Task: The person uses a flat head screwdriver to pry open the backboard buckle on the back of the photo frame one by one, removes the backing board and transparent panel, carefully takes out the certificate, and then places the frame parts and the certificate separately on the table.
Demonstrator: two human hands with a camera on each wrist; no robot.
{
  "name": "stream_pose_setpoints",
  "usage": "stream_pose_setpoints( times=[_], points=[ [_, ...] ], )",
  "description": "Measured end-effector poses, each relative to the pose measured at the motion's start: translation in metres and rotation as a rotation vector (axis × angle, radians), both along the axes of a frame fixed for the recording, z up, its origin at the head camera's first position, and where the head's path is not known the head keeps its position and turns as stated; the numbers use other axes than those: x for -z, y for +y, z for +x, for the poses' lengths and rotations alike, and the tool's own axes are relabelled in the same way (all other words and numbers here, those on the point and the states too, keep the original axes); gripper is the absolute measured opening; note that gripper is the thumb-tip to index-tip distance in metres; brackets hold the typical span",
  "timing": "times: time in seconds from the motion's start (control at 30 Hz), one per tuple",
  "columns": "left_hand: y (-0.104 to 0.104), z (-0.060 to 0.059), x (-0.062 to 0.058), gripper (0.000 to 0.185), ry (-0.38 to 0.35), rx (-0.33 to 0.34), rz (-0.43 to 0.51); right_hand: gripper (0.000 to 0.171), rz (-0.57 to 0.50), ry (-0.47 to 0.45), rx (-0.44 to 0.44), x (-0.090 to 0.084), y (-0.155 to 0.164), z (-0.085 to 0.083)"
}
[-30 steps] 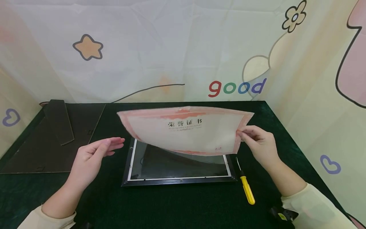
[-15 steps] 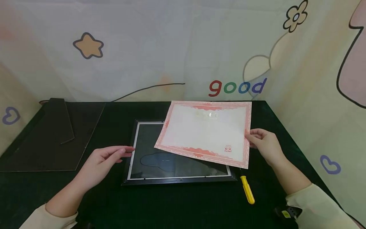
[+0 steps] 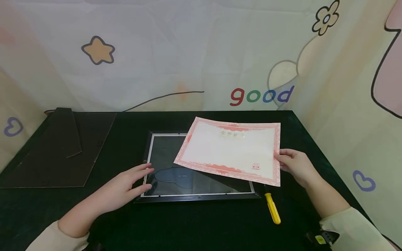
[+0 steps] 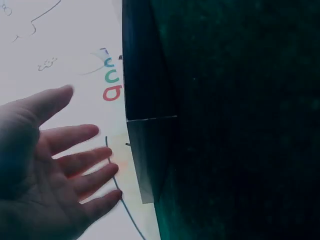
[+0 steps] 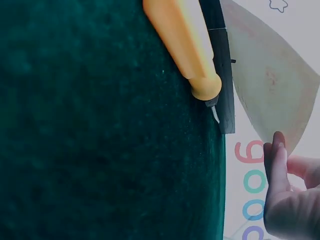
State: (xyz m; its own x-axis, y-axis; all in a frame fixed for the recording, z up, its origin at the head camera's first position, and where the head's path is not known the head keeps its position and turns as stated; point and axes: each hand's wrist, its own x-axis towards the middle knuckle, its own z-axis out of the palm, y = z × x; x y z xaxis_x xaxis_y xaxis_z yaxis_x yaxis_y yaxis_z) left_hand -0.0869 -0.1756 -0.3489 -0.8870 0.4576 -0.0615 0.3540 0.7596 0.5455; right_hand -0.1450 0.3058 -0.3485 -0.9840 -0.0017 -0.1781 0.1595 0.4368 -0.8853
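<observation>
My right hand [image 3: 296, 165] pinches the right edge of a certificate [image 3: 232, 150], a white sheet with a pink-red border. The sheet slants over the right part of a black picture frame [image 3: 201, 198], covering its upper right corner. In the right wrist view, the certificate [image 5: 272, 75] bends upward from thumb and fingers, above the frame's side. My left hand [image 3: 125, 188] is at the frame's left edge, fingers spread and holding nothing. The left wrist view shows that hand [image 4: 65, 170] with fingers apart beside the frame [image 4: 150, 100]. Glass [image 3: 176, 177] shows inside the frame.
A dark backing board [image 3: 41, 164] with a stand leg [image 3: 67, 132] lies at the left. Right of the frame lies a yellow-handled tool [image 3: 272, 208] with a thin metal tip [image 5: 215, 115]. A printed cloth [image 3: 157, 52] hangs behind the green table surface [image 3: 188, 226].
The certificate swung from curled over the frame to flatter and further right, then came down slightly. My left hand moved right to the frame's left edge and spread its fingers.
</observation>
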Motion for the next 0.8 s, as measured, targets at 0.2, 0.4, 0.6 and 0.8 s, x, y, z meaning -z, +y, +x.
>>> stream_pose_setpoints(
  times=[0.2, 0.4, 0.6, 0.8],
  points=[
    [0.002, 0.0, 0.006, 0.079, 0.023, 0.024, -0.18, 0.061, -0.187, -0.077, 0.044, 0.0, 0.009, 0.006],
    [0.0, 0.0, 0.009, 0.091, -0.012, 0.009, -0.197, 0.037, -0.404, -0.096, 0.086, -0.001, 0.016, 0.013],
    [-0.001, -0.002, 0.008, 0.097, -0.073, 0.001, -0.205, 0.028, -0.525, -0.069, 0.133, -0.001, 0.02, 0.019],
    [0.0, -0.003, 0.008, 0.103, -0.073, -0.002, -0.224, 0.031, -0.595, -0.054, 0.175, -0.001, 0.025, 0.023]
  ],
)
